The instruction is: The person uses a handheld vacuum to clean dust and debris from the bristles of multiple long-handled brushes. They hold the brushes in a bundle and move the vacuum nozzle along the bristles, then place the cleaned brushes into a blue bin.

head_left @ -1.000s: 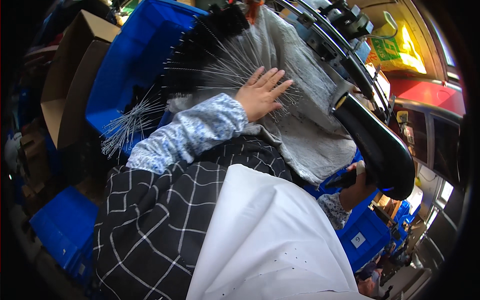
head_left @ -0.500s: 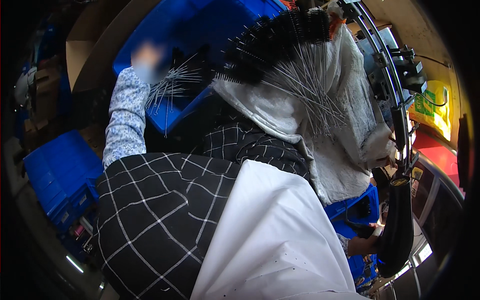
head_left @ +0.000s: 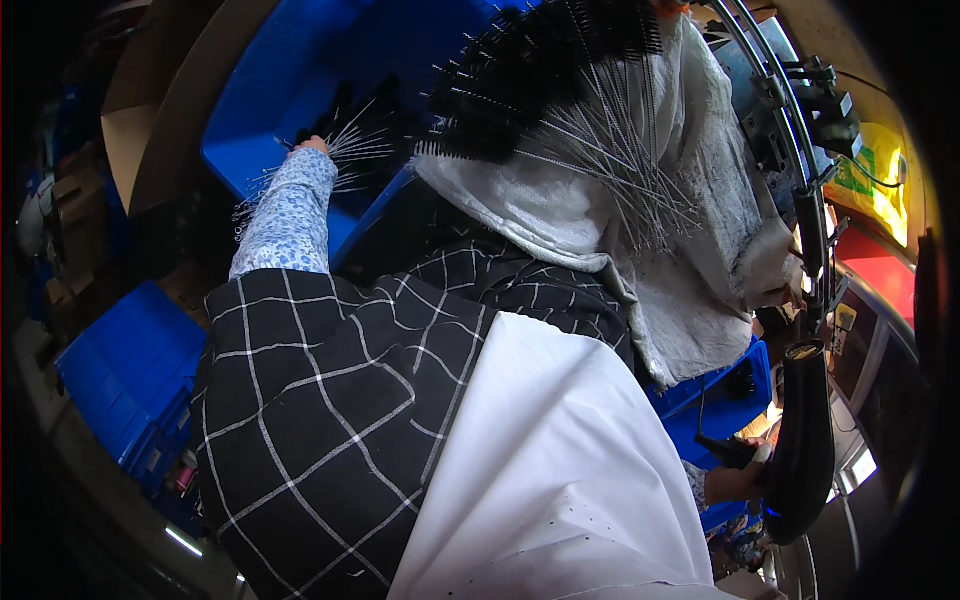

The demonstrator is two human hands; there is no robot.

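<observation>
Blue plastic bins crowd my bench, so reaching my left hand (head_left: 312, 146) into the upper bin (head_left: 250, 150), I should close firmly around the thin wire-stemmed brushes (head_left: 365, 140), grip hidden, right hand (head_left: 735, 482) clasping the black dryer (head_left: 800, 440).

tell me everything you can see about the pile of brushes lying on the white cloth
The pile of brushes is a loose heap of thin wire-stemmed brushes with black bristle heads. The heads bunch together at the upper left of the heap, near the blue bin, while the bare silvery wire stems fan out down and to the right. They lie flat on a rumpled white cloth. Neither hand touches this pile.
</observation>
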